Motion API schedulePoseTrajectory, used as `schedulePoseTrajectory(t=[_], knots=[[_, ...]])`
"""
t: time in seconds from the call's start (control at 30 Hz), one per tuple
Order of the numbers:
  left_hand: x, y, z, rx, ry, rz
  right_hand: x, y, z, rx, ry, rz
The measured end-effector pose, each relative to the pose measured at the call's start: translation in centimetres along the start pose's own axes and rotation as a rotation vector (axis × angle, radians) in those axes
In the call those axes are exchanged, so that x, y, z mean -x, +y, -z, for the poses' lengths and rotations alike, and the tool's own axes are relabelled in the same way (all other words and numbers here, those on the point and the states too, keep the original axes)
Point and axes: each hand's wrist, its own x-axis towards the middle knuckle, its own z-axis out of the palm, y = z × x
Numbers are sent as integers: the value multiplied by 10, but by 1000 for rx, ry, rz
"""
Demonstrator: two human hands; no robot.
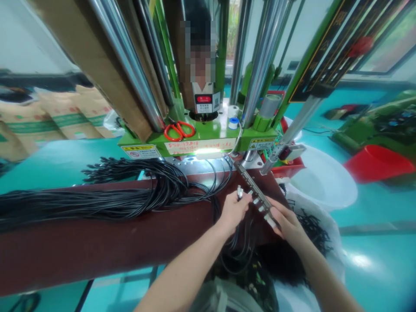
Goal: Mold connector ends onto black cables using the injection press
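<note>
My right hand (pixel 287 220) grips the near end of a long, narrow metal bar (pixel 244 174), fingers closed around it. The bar slants away toward the machine, with several small silvery blocks (pixel 261 209) along its near half. Beside the bar, my left hand (pixel 233 211) is closed, pinching a small shiny metal piece (pixel 239 193) whose exact kind I cannot make out. Its fingertips are close to the blocks; whether they touch is unclear. Thin black cables (pixel 248 234) hang below my hands, and a large bundle of black cables (pixel 107 206) lies to the left.
A green press machine (pixel 152 149) with steel columns stands ahead, bearing red-handled scissors (pixel 179 131) and a blue-and-white spool (pixel 233 123). The brown table (pixel 97 251) extends left. At right are a white tub (pixel 338 182), a red bucket (pixel 378 164) and a bag of black pieces (pixel 313 229).
</note>
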Motion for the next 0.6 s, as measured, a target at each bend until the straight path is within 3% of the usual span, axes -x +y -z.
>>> schedulePoseTrajectory(t=[0.33, 0.6], knots=[[0, 3, 3, 39, 4, 54, 2, -8, -1, 63, -48, 36], [0, 0, 3, -31, 53, -30, 3, -9, -1, 57, -17, -3]])
